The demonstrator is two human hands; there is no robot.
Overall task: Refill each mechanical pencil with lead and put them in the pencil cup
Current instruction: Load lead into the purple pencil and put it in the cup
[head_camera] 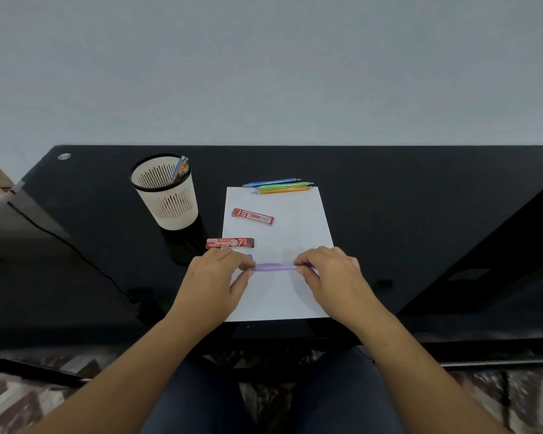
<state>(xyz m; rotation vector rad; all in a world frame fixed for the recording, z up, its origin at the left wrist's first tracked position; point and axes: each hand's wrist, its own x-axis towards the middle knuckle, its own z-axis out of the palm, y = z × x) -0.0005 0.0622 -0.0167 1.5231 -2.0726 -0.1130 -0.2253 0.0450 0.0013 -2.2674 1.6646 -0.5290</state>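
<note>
- Fingers hide both ends of the purple mechanical pencil [275,267]. A small blue bit [250,255] beside the left fingertips is too small to identify.
- The left hand [215,277] pinches the pencil's left end and the right hand [329,274] its right end, over the white sheet [276,302] at lower centre.
- The table [420,214] is glossy black, with a pale wall [264,73] behind.
- The slotted pencil cup [165,191], left of centre, holds a few pencils leaning at its right rim; how many is unclear.
- Two red lead cases [253,216] lie nearby.
</note>
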